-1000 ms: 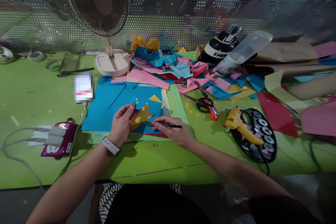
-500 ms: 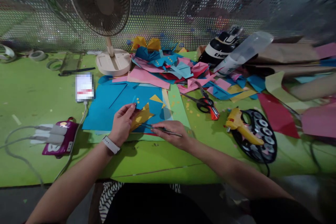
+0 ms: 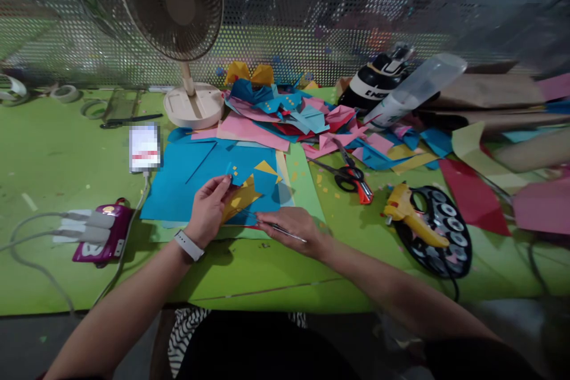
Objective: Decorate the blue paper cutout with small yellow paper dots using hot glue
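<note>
My left hand (image 3: 209, 202), wearing a pale watch band, is closed in a pinch above the blue paper (image 3: 176, 190). What its fingertips hold is too small to make out. A yellow paper piece (image 3: 243, 197) lies beside and partly behind those fingers. My right hand (image 3: 294, 227) is closed on slim metal tweezers (image 3: 285, 231), whose thin tips point left at the lower edge of the yellow piece. Small yellow bits (image 3: 236, 170) and a yellow triangle (image 3: 265, 167) lie on the blue sheet.
Folded paper scraps (image 3: 285, 107) are heaped behind the sheets. Scissors (image 3: 347, 178) and a red cutter (image 3: 365, 191) lie right, then a yellow glue gun (image 3: 418, 222) on a black tray (image 3: 463, 249). A fan (image 3: 193, 104), phone (image 3: 145, 147) and purple power strip (image 3: 104, 243) stand left.
My right hand and the tweezers have shifted very slightly, with the tweezers' rear end a little lower. My left hand keeps its pinch in place.
</note>
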Demonstrator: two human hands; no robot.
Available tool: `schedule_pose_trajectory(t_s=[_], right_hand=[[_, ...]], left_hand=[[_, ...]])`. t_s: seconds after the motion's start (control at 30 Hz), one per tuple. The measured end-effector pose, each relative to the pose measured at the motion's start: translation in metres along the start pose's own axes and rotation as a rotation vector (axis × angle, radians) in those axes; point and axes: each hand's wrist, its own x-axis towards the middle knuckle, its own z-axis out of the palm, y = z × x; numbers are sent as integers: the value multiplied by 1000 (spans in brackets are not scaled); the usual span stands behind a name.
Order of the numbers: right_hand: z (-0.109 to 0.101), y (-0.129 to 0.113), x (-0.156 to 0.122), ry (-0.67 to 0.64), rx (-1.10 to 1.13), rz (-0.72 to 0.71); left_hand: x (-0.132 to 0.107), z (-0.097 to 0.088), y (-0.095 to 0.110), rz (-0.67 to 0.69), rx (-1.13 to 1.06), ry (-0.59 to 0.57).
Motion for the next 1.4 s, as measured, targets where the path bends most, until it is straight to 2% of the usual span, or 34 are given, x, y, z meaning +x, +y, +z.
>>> schedule_pose_trajectory(t_s=[0.2, 0.6, 0.9, 1.1, 1.4], right_hand=[[-2, -7, 5, -57, -99, -78], [1, -3, 3, 101, -112, -233], [1, -5, 4, 124, -101, -211], [3, -4, 3, 194, -57, -207], [4, -3, 4, 148, -24, -188]], left_hand=[[0, 1, 1, -4, 13, 16], [-2, 2, 1, -3, -9, 8], [-1, 1, 1, 5, -2, 11], [1, -2, -1, 14, 13, -14], [0, 0, 0, 13, 10, -15]])
